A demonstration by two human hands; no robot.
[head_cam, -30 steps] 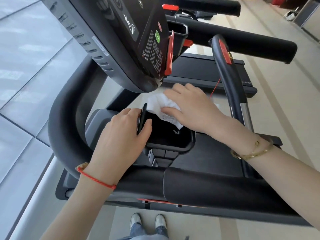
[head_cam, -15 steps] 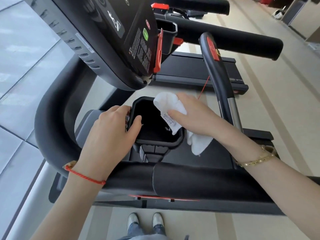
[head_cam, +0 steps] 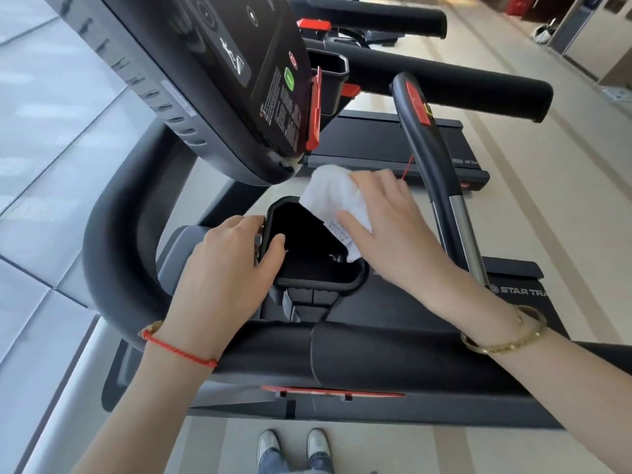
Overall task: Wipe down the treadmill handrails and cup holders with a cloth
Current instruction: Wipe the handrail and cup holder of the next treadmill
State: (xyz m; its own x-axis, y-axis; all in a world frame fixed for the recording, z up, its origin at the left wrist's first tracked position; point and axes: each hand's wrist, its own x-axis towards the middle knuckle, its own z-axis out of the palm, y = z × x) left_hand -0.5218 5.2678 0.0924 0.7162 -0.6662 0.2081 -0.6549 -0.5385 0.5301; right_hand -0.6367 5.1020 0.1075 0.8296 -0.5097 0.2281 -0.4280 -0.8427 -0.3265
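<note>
The left hand (head_cam: 225,265) grips the near-left wall of the black cup holder (head_cam: 318,280), thumb hooked over the rim into the cavity and fingers curled round the outer side. A red cord bracelet (head_cam: 179,350) sits on that wrist.

The right hand (head_cam: 386,227) holds the white cloth (head_cam: 333,196), fingers curled over it and pressing it against the far-right rim of the cup holder. The cloth bunches up beyond the fingertips, toward the console, and a corner with a printed care label (head_cam: 338,230) hangs down inside the cavity under the thumb. A gold bangle (head_cam: 502,336) is on the right wrist.

The padded black handrail (head_cam: 376,357) runs crosswise just below both wrists; the left forearm crosses over it. It curves up and away beyond the left hand. The console (head_cam: 212,80) overhangs the area beyond both hands, its lower edge just above the cloth. A curved grip bar (head_cam: 427,145) with a red strip and a chrome lower section stands just to the right of the right hand, apart from it.

Two grey shoes (head_cam: 294,444) show on the floor beneath the handrail, between the forearms. A second treadmill (head_cam: 393,142) lies beyond the right hand.
</note>
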